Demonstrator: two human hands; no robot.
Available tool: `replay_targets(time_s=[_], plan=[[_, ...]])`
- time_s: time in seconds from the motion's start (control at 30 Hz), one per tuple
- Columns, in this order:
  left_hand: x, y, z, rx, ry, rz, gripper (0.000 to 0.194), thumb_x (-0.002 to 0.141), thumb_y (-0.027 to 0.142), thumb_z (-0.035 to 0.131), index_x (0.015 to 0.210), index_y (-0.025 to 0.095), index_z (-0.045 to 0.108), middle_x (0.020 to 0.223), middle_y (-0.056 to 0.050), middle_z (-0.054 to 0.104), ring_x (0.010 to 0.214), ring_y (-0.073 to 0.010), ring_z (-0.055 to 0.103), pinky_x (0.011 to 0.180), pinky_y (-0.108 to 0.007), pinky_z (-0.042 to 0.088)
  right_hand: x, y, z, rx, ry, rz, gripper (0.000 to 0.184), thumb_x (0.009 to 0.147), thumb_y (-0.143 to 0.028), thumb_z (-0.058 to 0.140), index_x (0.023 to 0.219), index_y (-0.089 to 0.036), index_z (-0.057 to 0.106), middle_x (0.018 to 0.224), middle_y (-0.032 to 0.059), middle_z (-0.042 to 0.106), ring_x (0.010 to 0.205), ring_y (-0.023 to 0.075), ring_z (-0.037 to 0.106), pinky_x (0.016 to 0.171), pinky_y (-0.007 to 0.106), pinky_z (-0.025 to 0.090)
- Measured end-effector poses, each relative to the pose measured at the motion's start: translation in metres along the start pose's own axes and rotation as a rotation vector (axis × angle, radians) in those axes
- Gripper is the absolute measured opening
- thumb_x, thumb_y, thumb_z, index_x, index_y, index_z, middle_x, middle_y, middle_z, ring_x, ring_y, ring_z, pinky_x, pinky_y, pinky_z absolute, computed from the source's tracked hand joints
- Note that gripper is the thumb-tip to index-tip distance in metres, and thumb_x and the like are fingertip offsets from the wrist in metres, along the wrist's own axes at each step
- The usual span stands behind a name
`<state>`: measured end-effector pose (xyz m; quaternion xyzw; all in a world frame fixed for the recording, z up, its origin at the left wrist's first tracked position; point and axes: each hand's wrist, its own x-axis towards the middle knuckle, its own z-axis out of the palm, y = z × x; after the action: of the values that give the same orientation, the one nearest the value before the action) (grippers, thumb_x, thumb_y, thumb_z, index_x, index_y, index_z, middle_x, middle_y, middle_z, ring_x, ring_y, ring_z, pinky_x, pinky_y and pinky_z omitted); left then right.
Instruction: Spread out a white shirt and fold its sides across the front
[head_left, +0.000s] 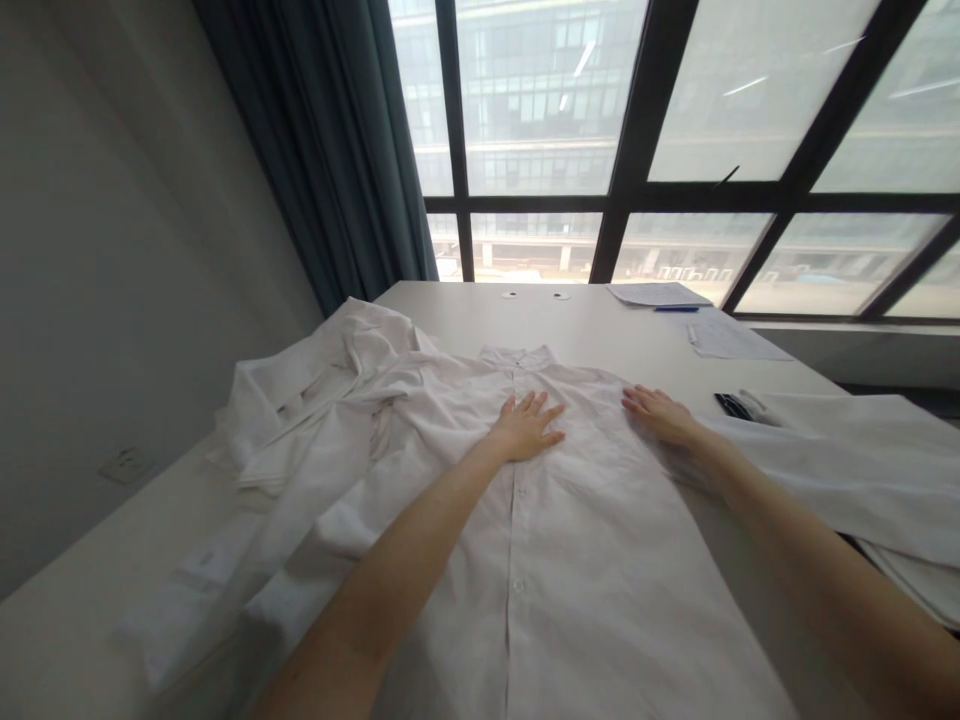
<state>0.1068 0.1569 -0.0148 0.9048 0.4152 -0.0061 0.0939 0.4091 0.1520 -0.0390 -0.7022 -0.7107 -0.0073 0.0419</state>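
Observation:
A white button-up shirt (570, 560) lies flat and front-up on the white table (465, 310), its collar pointing toward the window. My left hand (527, 427) rests palm-down on the chest near the button placket, fingers spread. Flat and open, my right hand (660, 414) presses the shirt's right shoulder area. Neither hand grips anything. The shirt's left sleeve trails toward the table's near left edge.
More white garments are bunched at the left (300, 400), and another white garment lies at the right (862, 470). Papers (660, 294) and a blue pen (675, 309) sit at the far edge, with a small dark object (733, 405) nearby. Behind stand a window and a dark curtain (330, 150).

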Motion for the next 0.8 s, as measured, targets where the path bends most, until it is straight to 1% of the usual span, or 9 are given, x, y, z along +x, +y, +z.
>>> replay_targets(time_s=[0.07,0.13,0.27,0.37,0.47,0.53,0.63,0.7,0.8], plan=[[0.000,0.001,-0.001,-0.002,-0.005,0.004,0.063,0.097,0.062,0.025,0.153,0.033,0.020,0.163,-0.008,0.013,0.149,-0.0283,0.008,0.116,-0.057,0.009,0.003,0.005,-0.001,0.006,-0.022,0.035,0.063,0.097,-0.057,0.017,0.147,-0.027,0.041,0.155,0.0087,0.035,0.140,0.0363,0.034,0.106,0.064,0.031],[-0.001,0.002,-0.002,0.002,-0.016,0.008,0.065,0.096,0.063,0.025,0.153,0.032,0.019,0.162,-0.009,0.012,0.149,-0.0290,0.007,0.116,-0.058,0.009,0.004,0.007,-0.001,0.011,-0.036,0.049,0.062,0.096,-0.057,0.019,0.150,-0.030,0.035,0.158,0.0050,0.029,0.143,0.0356,0.027,0.108,0.064,0.027],[-0.007,0.002,-0.004,0.036,-0.039,0.009,0.069,0.095,0.067,0.024,0.154,0.031,0.019,0.162,-0.009,0.012,0.149,-0.0282,0.009,0.116,-0.056,0.014,0.001,0.013,-0.001,0.012,-0.039,0.030,0.059,0.098,-0.053,0.018,0.151,-0.032,0.032,0.160,0.0003,0.025,0.146,0.0290,0.021,0.115,0.057,0.022],[-0.014,-0.007,-0.009,0.068,-0.007,-0.015,0.069,0.095,0.065,0.027,0.153,0.029,0.024,0.162,-0.009,0.014,0.149,-0.0258,0.012,0.118,-0.052,0.012,-0.002,0.020,-0.004,0.010,-0.032,0.052,0.056,0.098,-0.050,0.024,0.150,-0.030,0.035,0.158,0.0025,0.029,0.145,0.0303,0.023,0.114,0.057,0.023],[-0.020,-0.025,-0.018,0.109,0.059,-0.080,0.064,0.097,0.059,0.028,0.152,0.026,0.027,0.162,-0.009,0.014,0.150,-0.0238,0.009,0.119,-0.047,0.004,-0.001,0.019,-0.012,0.005,0.010,0.093,0.049,0.099,-0.043,0.037,0.143,-0.026,0.046,0.154,0.0104,0.037,0.140,0.0346,0.033,0.110,0.061,0.029],[-0.022,-0.041,-0.027,0.126,0.088,-0.144,0.062,0.098,0.056,0.025,0.152,0.024,0.028,0.162,-0.010,0.017,0.149,-0.0247,0.010,0.119,-0.048,0.005,0.002,0.006,-0.017,0.007,0.066,0.087,0.043,0.097,-0.039,0.049,0.137,-0.022,0.051,0.147,0.0131,0.044,0.132,0.0332,0.044,0.105,0.059,0.037],[-0.022,-0.066,-0.038,0.131,0.065,-0.220,0.060,0.099,0.054,0.021,0.149,0.023,0.033,0.158,-0.012,0.028,0.147,-0.0274,0.021,0.116,-0.054,0.013,0.009,-0.029,-0.019,0.035,0.139,-0.012,0.038,0.094,-0.036,0.058,0.129,-0.021,0.055,0.137,0.0105,0.052,0.117,0.0256,0.055,0.097,0.050,0.047],[-0.019,-0.079,-0.041,0.128,0.020,-0.238,0.059,0.098,0.055,0.023,0.147,0.025,0.037,0.156,-0.012,0.033,0.145,-0.0285,0.027,0.115,-0.056,0.016,0.013,-0.058,-0.016,0.063,0.136,-0.107,0.036,0.095,-0.036,0.055,0.128,-0.023,0.056,0.138,0.0103,0.051,0.116,0.0242,0.055,0.098,0.048,0.047],[-0.016,-0.088,-0.039,0.120,-0.027,-0.234,0.062,0.096,0.059,0.027,0.149,0.027,0.035,0.157,-0.011,0.030,0.145,-0.0286,0.026,0.115,-0.055,0.016,0.017,-0.088,-0.006,0.089,0.074,-0.200,0.040,0.100,-0.036,0.041,0.138,-0.028,0.050,0.148,0.0070,0.046,0.132,0.0237,0.045,0.109,0.044,0.037]])
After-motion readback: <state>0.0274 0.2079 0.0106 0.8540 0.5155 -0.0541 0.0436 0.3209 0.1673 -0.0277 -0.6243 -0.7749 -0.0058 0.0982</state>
